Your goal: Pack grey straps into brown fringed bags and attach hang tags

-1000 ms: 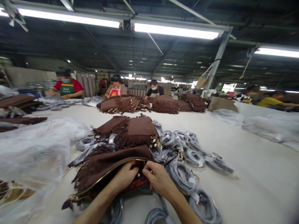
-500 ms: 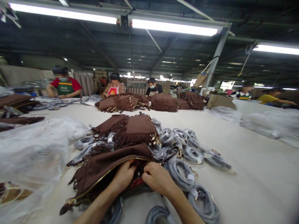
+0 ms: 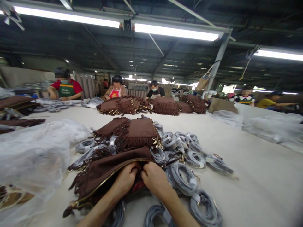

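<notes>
A brown fringed bag point(image 3: 113, 167) lies before me with its gold zipper point(image 3: 101, 186) undone and its mouth facing me. Inside the mouth is my left hand point(image 3: 126, 176), fingers curled, their tips hidden in the opening. Close to its right, my right hand point(image 3: 155, 178) is also closed at the bag's mouth, near the zipper's right end. What the fingers pinch is hidden by the hands. A dark reddish lining point(image 3: 138, 186) shows between the wrists. Wrapped coiled straps point(image 3: 183, 178) lie to the right of the bag.
More fringed bags point(image 3: 142, 129) are stacked just behind the open one. Clear plastic sheeting point(image 3: 35, 157) spreads over the left of the white table point(image 3: 236, 145). Across it stand piles of brown bags point(image 3: 165, 105) and several co-workers, one in a green apron point(image 3: 66, 90).
My right hand has shifted slightly left, closer to my left hand, covering more of the opening. The bag has barely moved.
</notes>
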The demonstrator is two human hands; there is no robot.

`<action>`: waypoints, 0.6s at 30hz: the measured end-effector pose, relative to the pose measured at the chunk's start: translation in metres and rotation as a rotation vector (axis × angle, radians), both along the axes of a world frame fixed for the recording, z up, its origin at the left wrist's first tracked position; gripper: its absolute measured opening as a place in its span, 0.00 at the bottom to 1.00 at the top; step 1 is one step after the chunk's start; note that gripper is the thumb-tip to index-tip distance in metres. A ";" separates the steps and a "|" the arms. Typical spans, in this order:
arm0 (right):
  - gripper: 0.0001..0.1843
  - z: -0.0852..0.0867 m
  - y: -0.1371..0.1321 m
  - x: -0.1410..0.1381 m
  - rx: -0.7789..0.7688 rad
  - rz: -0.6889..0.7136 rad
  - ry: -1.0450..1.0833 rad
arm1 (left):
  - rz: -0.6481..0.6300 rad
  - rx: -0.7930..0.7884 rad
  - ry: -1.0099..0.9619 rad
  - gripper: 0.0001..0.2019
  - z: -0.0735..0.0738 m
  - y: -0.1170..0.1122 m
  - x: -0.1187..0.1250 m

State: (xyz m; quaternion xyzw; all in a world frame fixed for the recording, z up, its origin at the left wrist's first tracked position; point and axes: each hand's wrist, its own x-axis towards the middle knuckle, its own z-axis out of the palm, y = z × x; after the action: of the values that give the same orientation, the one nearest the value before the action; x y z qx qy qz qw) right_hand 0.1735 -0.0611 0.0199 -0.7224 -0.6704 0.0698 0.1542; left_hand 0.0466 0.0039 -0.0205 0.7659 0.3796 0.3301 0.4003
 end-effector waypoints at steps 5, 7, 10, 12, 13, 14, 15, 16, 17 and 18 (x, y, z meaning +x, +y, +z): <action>0.11 -0.001 -0.011 0.018 0.095 0.214 0.227 | 0.007 0.136 0.119 0.13 0.013 -0.008 -0.003; 0.11 0.001 -0.016 0.024 0.143 0.298 0.333 | 0.005 0.194 0.153 0.11 0.024 -0.013 -0.007; 0.09 0.004 -0.020 0.028 0.254 0.307 0.276 | -0.025 0.165 0.166 0.09 0.043 -0.020 -0.015; 0.10 0.005 -0.020 0.028 0.332 0.300 0.207 | -0.068 0.051 0.080 0.06 0.054 -0.024 -0.019; 0.11 0.004 -0.019 0.028 0.369 0.301 0.198 | -0.093 -0.033 0.001 0.04 0.057 -0.025 -0.019; 0.12 0.003 -0.018 0.027 0.408 0.301 0.212 | -0.120 -0.128 -0.093 0.04 0.059 -0.025 -0.018; 0.13 0.001 -0.017 0.026 0.450 0.296 0.248 | -0.145 -0.225 -0.193 0.05 0.059 -0.025 -0.017; 0.13 -0.002 -0.016 0.025 0.492 0.283 0.298 | -0.168 -0.322 -0.291 0.06 0.058 -0.026 -0.015; 0.14 -0.004 -0.015 0.025 0.527 0.260 0.357 | -0.190 -0.412 -0.377 0.06 0.056 -0.026 -0.013; 0.14 -0.007 -0.014 0.024 0.550 0.228 0.417 | -0.210 -0.485 -0.451 0.08 0.054 -0.026 -0.011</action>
State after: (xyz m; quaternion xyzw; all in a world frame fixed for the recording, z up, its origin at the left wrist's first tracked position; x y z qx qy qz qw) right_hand 0.1977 -0.0755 0.0133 -0.5446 -0.6945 0.0495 0.4675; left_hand 0.0354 -0.0222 0.0331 0.5914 0.2679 0.3481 0.6763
